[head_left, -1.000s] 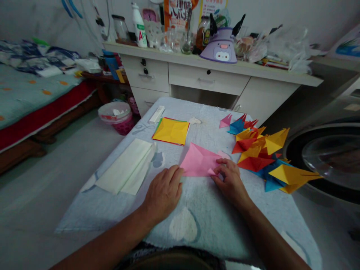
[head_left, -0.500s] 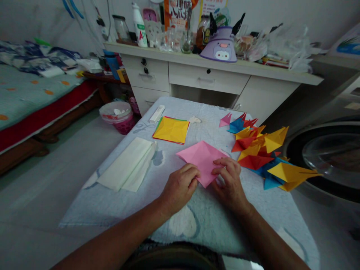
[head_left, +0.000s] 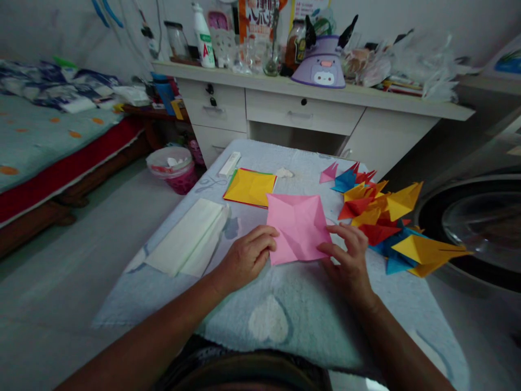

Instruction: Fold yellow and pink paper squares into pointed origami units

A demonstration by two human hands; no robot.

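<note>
A creased pink square sheet of origami paper is spread between my hands over the cloth-covered table. My left hand pinches its left edge near the lower corner. At the lower right edge, my right hand grips the paper between thumb and fingers. Behind the sheet's upper left corner lies a stack of coloured paper squares with a yellow one on top. To the right rests a pile of folded paper cranes in yellow, red, blue and pink.
A folded whitish cloth or paper lies on the table's left, with a small white box beyond it. Behind stands a white cabinet crowded with bottles and jars. A pink bin is on the floor at left.
The pink paper has turned from a diamond to a square facing me and lies flatter and wider. My hands have moved apart to its two sides.
</note>
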